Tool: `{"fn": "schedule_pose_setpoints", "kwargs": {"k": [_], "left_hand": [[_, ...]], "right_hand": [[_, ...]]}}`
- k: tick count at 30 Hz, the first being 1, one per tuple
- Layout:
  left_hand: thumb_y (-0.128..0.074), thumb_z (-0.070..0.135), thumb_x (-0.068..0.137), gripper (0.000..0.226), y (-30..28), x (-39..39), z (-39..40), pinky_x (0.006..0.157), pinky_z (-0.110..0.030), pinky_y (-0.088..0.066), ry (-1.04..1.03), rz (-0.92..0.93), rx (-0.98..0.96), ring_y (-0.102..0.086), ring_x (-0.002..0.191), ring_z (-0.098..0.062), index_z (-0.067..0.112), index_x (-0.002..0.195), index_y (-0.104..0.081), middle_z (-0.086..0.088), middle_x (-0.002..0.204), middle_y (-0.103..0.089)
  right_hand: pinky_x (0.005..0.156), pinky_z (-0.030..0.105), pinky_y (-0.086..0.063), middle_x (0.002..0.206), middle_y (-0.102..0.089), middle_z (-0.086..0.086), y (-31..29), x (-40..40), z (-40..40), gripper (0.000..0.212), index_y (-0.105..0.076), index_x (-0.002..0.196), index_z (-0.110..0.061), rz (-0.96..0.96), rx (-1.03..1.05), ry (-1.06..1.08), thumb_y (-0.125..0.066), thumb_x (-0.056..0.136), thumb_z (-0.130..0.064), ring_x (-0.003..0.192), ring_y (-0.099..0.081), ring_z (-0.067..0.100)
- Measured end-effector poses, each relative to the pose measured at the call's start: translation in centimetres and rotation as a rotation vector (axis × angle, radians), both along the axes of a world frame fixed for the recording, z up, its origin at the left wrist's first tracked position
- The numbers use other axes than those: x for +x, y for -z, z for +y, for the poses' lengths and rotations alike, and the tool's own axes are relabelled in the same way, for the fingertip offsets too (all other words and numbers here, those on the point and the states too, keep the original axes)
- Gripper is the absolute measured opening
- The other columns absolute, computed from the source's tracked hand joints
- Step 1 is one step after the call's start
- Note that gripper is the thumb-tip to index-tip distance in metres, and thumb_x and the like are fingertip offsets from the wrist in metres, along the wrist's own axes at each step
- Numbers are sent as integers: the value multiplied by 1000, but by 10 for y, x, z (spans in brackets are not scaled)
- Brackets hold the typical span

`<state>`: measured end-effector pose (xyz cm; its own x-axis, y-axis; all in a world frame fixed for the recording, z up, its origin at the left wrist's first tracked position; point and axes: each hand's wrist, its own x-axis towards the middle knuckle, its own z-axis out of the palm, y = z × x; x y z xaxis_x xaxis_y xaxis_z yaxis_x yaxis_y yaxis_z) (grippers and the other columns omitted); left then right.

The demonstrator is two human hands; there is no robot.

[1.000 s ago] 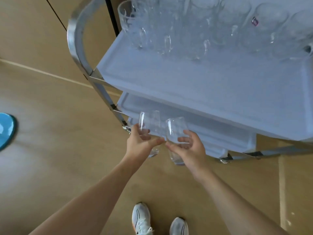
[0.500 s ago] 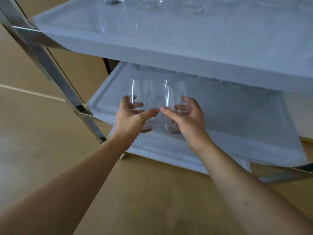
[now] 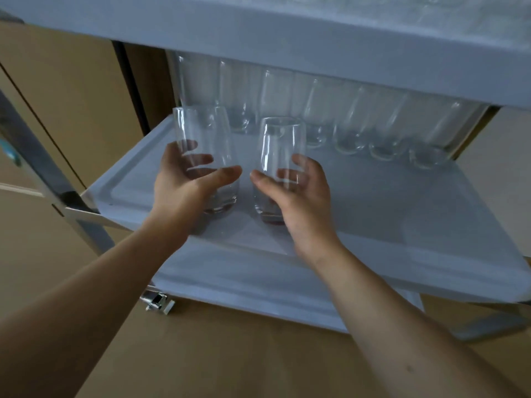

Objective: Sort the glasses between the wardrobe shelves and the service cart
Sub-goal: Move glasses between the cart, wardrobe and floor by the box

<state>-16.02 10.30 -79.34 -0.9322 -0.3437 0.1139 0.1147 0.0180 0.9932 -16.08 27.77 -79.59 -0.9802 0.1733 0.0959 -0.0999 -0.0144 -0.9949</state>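
I hold both arms extended forward, forearms bare, hands side by side at equal height. My left hand (image 3: pixel 184 182) is curled, thumb across the front and fingers behind. My right hand (image 3: pixel 298 196) mirrors it, thumb pointing inward toward the left thumb.

Floor: we see a tan, smooth floor (image 3: pixel 230 354) filling the lower part of our view.
Wall panels: we see light brown flat panels (image 3: pixel 71 96) at left behind the cart, split by dark seams.
Light: we find it soft and even, with faint shadows.
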Motion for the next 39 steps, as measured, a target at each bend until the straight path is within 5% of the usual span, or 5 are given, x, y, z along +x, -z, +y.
{"fn": "schedule_pose_setpoints", "kwargs": {"k": [7,12,18,30,39], "left_hand": [[-96,31,52,86,-5,-24,-28,85,-39,-60,-52,76,-81,-68,104,-16,26,124,-49,3,114,-64],[-97,36,59,80,5,-41,-48,91,-37,-54,-119,82,-119,-59,110,-3,36,124,-50,16,119,-62],[-98,45,46,85,3,-80,-69,66,-17,-48,-189,77,-196,-63,97,-3,38,120,-57,19,109,-60],[-97,39,56,97,17,-147,-73,97,-30,-54,-173,157,-284,-60,111,-4,29,138,-47,12,123,-62],[-95,34,63,91,17,-145,-73,84,-24,-53,-145,173,-259,-61,106,-11,26,141,-47,9,123,-61]], "right_hand": [[84,49,-61,116,-63,-5,0,-17,-20,85,-51,124,-33,41,20,-56,-98,53,-38,103,-70,16],[85,30,-55,111,-67,-6,-8,-38,-35,89,-52,125,-28,141,63,-12,-95,48,-41,98,-65,8],[94,39,-56,111,-68,-9,6,-47,-42,86,-52,124,-31,191,59,16,-95,50,-40,100,-65,7],[83,26,-52,113,-70,-7,13,-50,-39,82,-54,116,-38,225,23,45,-93,44,-44,98,-67,5],[98,38,-54,110,-60,-6,-1,-92,-65,96,-54,130,-29,233,179,94,-100,46,-41,105,-63,11]]}}
